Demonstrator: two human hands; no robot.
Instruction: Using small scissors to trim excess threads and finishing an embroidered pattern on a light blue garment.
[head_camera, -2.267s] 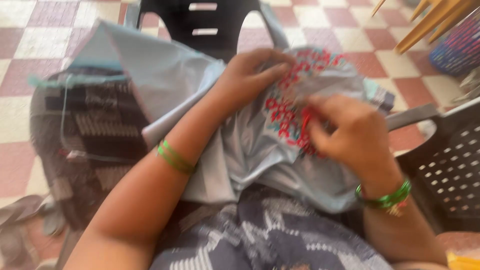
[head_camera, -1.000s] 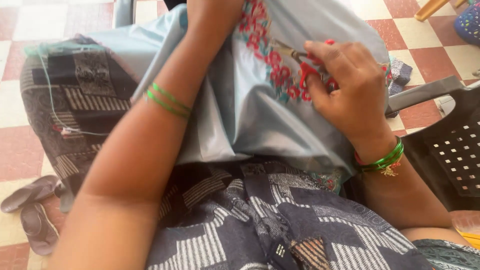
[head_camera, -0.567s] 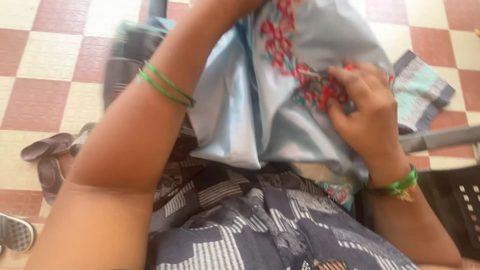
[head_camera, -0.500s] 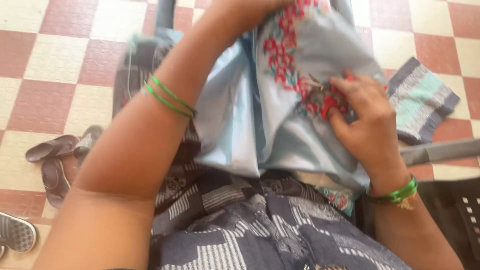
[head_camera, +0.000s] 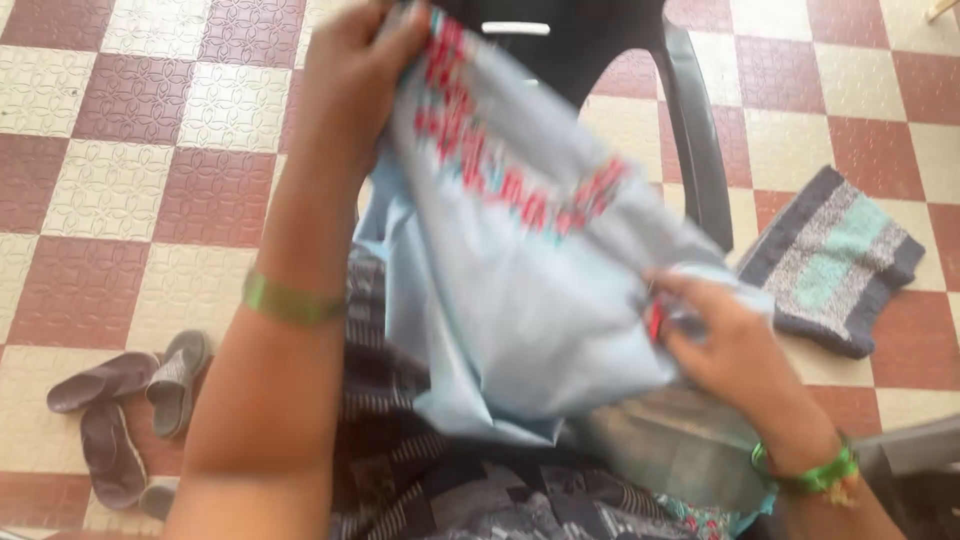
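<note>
2 hands pinch the pale blue embroidered cloth (head_camera: 520, 300): left hand (head_camera: 350, 70) above, right hand (head_camera: 730, 345) below.

Landmark: cloth (head_camera: 520, 300), held above the lap. Left hand (head_camera: 350, 70) grips the cloth's upper left corner. Right hand (head_camera: 725, 345) pinches its lower right edge. Chair (head_camera: 640, 80) stands behind the cloth, 1 armrest running down along the cloth's right side. Mat (head_camera: 835, 260) lies on the floor (head_camera: 120, 150), right of the cloth, beyond the chair. Sandals (head_camera: 125, 405) lie on the floor, lower left of the cloth.
</note>
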